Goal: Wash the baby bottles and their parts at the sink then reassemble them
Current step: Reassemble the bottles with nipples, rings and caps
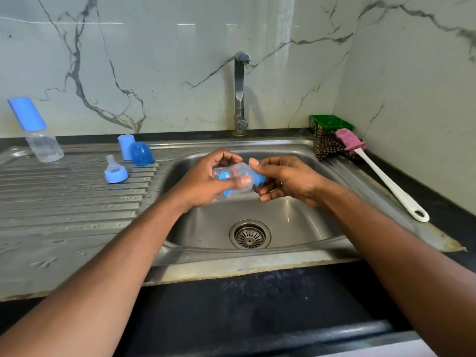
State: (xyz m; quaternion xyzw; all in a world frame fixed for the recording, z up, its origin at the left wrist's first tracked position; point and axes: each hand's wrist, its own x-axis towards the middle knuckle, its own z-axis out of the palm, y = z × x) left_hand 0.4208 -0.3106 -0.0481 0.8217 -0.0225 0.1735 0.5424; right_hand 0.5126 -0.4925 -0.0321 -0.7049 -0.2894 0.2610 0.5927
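Centrally, over the sink point(304, 228), left hand point(206, 181) grips a baby bottle point(237, 173); at 3 o'clock, right hand point(286, 179) pinches its blue collar point(260, 179).

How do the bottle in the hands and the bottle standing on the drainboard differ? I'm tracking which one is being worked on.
The held bottle lies sideways over the sink, gripped by the left hand and right hand; the drainboard bottle stands alone, untouched. The held bottle shows coloured print; the drainboard bottle looks plain. The drainboard bottle wears a tall blue cap. Both are clear plastic with blue tops.
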